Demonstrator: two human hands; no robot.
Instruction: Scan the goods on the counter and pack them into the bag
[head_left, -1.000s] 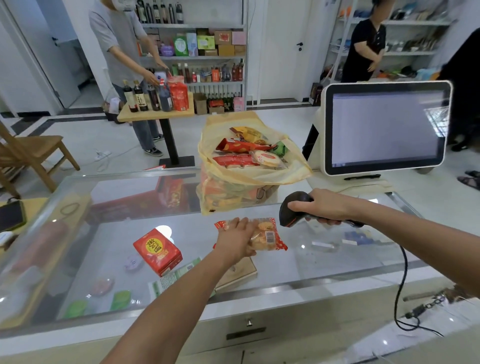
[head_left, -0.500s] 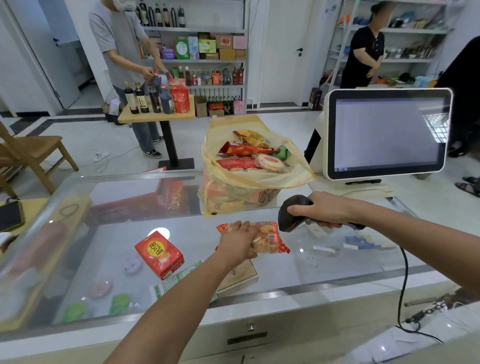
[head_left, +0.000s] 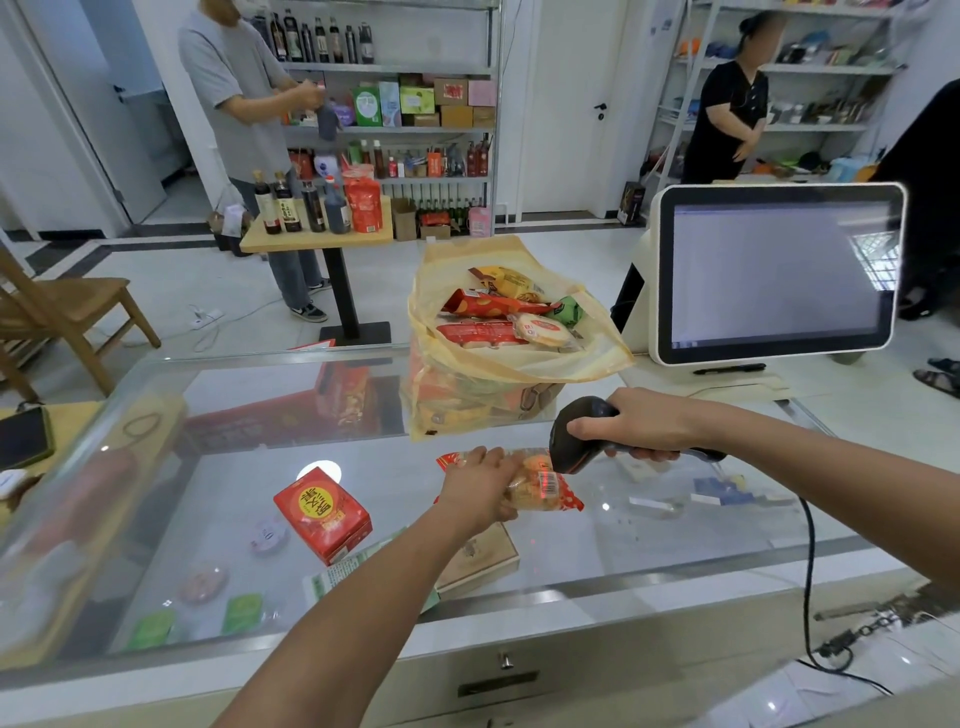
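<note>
While the left hand (head_left: 480, 486) holds the snack pack (head_left: 540, 483) just above the worktop (head_left: 234, 467), fingers curled over its near end, the right hand (head_left: 644, 426) grips the scanner (head_left: 576, 434), whose head is almost touching the barcode.

Risk: an aim this close and tilted, on crinkled film, may give no read or a double read.

Risk: the bag (head_left: 597, 353), heaped near its rim and slumped open, may spill when another pack goes in.

The red box (head_left: 322, 512) awaits scanning.

Not determinable: the trigger finger, hidden beneath the scanner; entries on the screen (head_left: 774, 270), too faint; the tan box (head_left: 488, 558), partly covered by the forearm.
</note>
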